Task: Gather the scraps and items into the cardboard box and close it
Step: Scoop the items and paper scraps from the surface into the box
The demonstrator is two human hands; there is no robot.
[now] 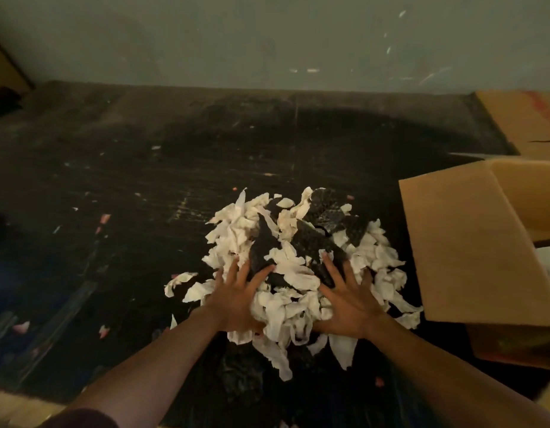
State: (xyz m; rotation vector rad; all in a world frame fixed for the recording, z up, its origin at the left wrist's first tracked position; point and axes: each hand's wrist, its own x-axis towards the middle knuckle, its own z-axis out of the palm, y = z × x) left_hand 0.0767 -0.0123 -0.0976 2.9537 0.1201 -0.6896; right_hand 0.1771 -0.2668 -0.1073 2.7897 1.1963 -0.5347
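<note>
both hands spread flat, grasping nothing: left hand [236, 299] pressed on the near-left side of the scraps [293, 267], right hand [349, 299] on the near-right side. white and dark scraps heaped on the dark table [144, 180] toward its right edge. box [471, 254] open, just right of the heap, flap raised.

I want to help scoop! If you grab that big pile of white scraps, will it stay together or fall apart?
Probably fall apart: the pile of white scraps is many separate thin, curled strips, so some would likely slip out between the left hand and right hand. They look floppy and light, like torn cloth or paper. The dark pieces mixed in look stiffer.
</note>
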